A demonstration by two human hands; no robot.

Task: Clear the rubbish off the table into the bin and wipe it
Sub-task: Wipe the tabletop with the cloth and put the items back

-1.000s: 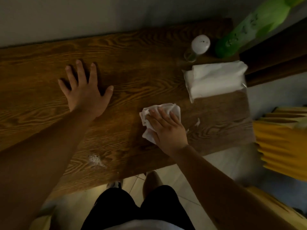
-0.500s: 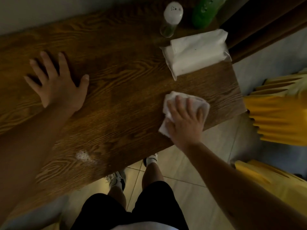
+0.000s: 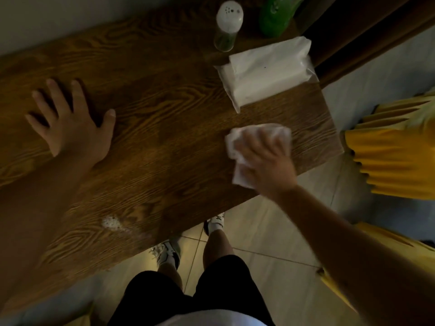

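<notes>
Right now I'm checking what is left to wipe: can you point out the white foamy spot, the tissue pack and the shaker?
white foamy spot [image 3: 112, 223], head view, its middle.
tissue pack [image 3: 266, 74], head view, its white top face.
shaker [image 3: 229, 14], head view, its white holed cap.

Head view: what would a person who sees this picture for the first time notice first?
Probably the right hand pressing a crumpled white tissue on the wooden table near its right end. Next, the left hand lying flat with spread fingers at the left, and a white foamy spot near the front edge.
</notes>
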